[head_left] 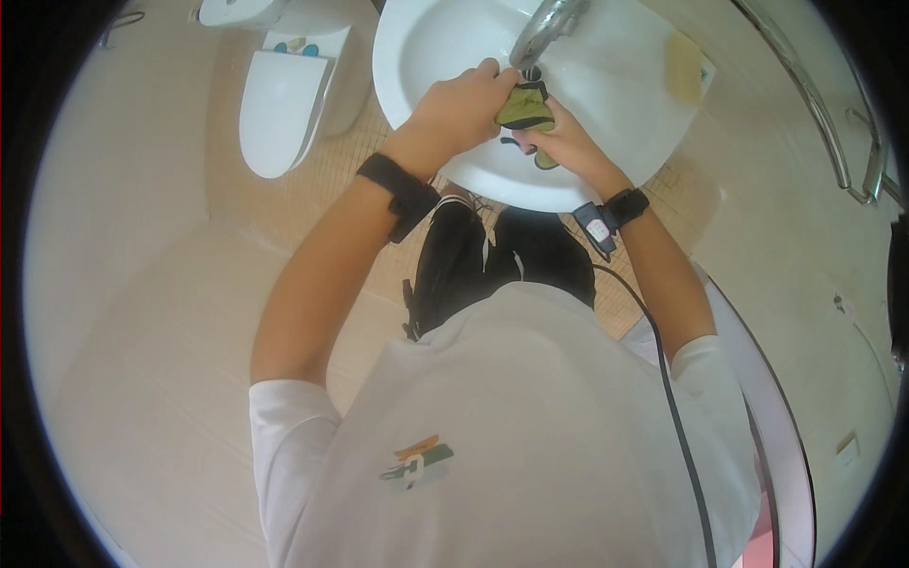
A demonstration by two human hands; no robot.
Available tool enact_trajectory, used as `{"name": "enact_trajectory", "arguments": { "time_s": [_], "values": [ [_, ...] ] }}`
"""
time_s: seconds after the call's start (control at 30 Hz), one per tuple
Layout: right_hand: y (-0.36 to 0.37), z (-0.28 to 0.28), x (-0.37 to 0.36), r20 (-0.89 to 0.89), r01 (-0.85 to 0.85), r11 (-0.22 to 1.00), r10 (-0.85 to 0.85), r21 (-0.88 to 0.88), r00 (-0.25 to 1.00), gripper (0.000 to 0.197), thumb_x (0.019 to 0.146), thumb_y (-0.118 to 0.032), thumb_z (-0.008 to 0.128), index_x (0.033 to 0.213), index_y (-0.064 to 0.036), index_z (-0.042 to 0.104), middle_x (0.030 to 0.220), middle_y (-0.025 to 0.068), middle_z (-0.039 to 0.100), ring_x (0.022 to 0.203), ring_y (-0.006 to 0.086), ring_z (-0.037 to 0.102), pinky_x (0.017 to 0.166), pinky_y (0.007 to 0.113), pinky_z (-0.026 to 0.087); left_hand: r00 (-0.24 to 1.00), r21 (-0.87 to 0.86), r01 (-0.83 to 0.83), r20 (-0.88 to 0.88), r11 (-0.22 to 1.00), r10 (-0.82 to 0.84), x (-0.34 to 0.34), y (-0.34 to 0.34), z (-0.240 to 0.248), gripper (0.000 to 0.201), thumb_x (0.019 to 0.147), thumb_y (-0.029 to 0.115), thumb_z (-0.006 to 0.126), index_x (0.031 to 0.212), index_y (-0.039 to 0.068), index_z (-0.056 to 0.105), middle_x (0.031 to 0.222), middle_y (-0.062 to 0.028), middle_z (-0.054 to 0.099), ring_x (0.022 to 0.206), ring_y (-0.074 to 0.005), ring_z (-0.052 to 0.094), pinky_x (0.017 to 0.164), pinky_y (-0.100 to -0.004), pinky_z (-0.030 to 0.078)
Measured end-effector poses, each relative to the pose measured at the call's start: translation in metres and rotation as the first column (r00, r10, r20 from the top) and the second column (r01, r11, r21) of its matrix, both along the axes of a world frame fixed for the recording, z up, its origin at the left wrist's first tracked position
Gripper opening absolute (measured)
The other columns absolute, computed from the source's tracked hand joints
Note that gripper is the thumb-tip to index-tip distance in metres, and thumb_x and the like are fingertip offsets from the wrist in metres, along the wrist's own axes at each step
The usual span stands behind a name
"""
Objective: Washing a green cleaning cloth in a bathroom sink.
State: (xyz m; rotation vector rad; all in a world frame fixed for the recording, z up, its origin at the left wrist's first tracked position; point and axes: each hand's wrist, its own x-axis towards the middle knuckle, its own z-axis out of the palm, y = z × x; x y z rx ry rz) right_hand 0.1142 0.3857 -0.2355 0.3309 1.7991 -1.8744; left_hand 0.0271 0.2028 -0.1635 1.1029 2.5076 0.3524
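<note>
Over the white washbasin, both hands grip a small olive-green cloth piece with black edging; its exact kind I cannot make out. My left hand has its fingers closed at the cloth's upper left side, close below the faucet. My right hand holds the cloth from the right, fingers wrapped round it, and part of it hangs under the palm. Whether water is running I cannot tell. Black straps sit on both wrists, and the right one carries a small device with a cable.
To the left stands a white toilet with its lid down. A yellowish patch shows on the basin's right side. A metal rail runs along the right wall. The black cable trails down along my right side.
</note>
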Motion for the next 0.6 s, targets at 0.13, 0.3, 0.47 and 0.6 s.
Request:
{"name": "enact_trajectory", "arguments": {
  "time_s": [0.13, 0.3, 0.47, 0.6],
  "values": [
    [0.004, -0.017, 0.006, -0.054, -0.018, 0.995, 0.023, 0.098, 0.998, 0.067, 0.086, -0.027, 0.078, 0.137, 0.004, 0.048, 0.107, 0.0142, 0.067, 0.093, 0.0223, 0.067, 0.079, 0.032, 0.055, 0.964, 0.119, -0.146, 0.239, 0.982, 0.114, 0.0, -0.004, -0.01, 0.07, 0.074, 0.014, 0.08, 0.136, 0.005, 0.051, 0.12, -0.0199, 0.058, 0.11, -0.0402, 0.061, 0.094, -0.0434, 0.052],
    [0.009, -0.048, 0.002, -0.117, -0.103, 0.963, 0.135, 0.249, 0.984, 0.082, 0.083, -0.035, 0.08, 0.142, 0.0093, 0.043, 0.128, 0.0261, 0.057, 0.116, 0.0316, 0.062, 0.094, 0.036, 0.052, 0.946, 0.265, -0.203, 0.303, 0.943, 0.119, -0.01, -0.008, -0.029, 0.072, 0.073, 0.027, 0.084, 0.131, 0.0, 0.053, 0.113, -0.0247, 0.058, 0.103, -0.042, 0.061, 0.094, -0.0446, 0.05],
    [0.006, -0.05, -0.002, -0.171, -0.033, 0.969, 0.076, 0.243, 0.982, 0.09, 0.083, -0.038, 0.08, 0.144, 0.0128, 0.037, 0.13, 0.0275, 0.057, 0.117, 0.0341, 0.062, 0.098, 0.037, 0.051, 0.894, 0.249, -0.308, 0.406, 0.918, 0.189, -0.016, 0.005, -0.021, 0.06, 0.081, 0.028, 0.083, 0.125, -0.007, 0.061, 0.112, -0.0232, 0.068, 0.11, -0.0339, 0.064, 0.098, -0.0372, 0.048],
    [-0.005, -0.025, -0.008, -0.175, 0.008, 0.943, 0.053, 0.334, 0.983, 0.086, 0.087, -0.036, 0.079, 0.148, 0.0029, 0.033, 0.128, 0.0185, 0.062, 0.116, 0.0254, 0.063, 0.096, 0.035, 0.052, 0.899, 0.214, -0.315, 0.381, 0.925, 0.218, -0.026, 0.012, -0.023, 0.048, 0.089, 0.036, 0.075, 0.114, -0.003, 0.068, 0.098, -0.0187, 0.072, 0.097, -0.0298, 0.067, 0.089, -0.0368, 0.051]
  ]
}}
